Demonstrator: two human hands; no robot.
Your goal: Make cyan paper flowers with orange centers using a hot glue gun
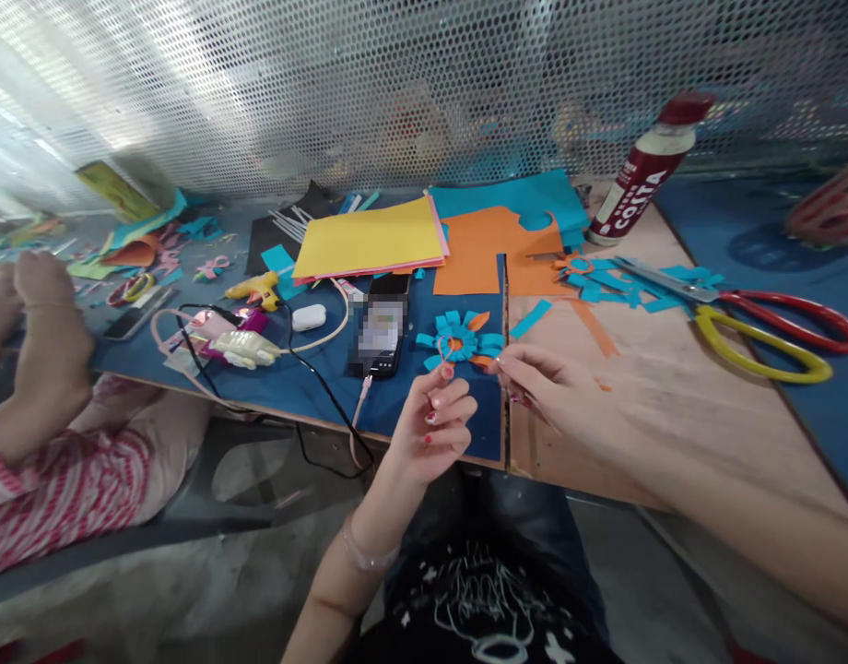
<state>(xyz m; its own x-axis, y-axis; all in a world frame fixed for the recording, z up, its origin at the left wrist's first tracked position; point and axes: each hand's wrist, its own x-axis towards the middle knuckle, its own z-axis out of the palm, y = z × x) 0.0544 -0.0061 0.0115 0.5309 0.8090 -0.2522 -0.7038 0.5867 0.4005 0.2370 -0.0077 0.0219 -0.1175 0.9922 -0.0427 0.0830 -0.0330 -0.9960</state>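
Observation:
A blue paper flower with looped petals and an orange centre (462,339) is held just above the front edge of the blue table mat (306,387). My left hand (438,420) pinches its lower left edge with closed fingers. My right hand (562,392) pinches the flower's right side at an orange strip. Both hands touch the flower and hold it between them.
A phone (382,334), white earbud case (309,317), glue guns (248,346) with cables and stacked yellow and orange paper (369,238) lie behind. Blue scraps, red and yellow scissors (776,327) and a Costa bottle (641,175) sit right. Another person's arm (37,350) rests left.

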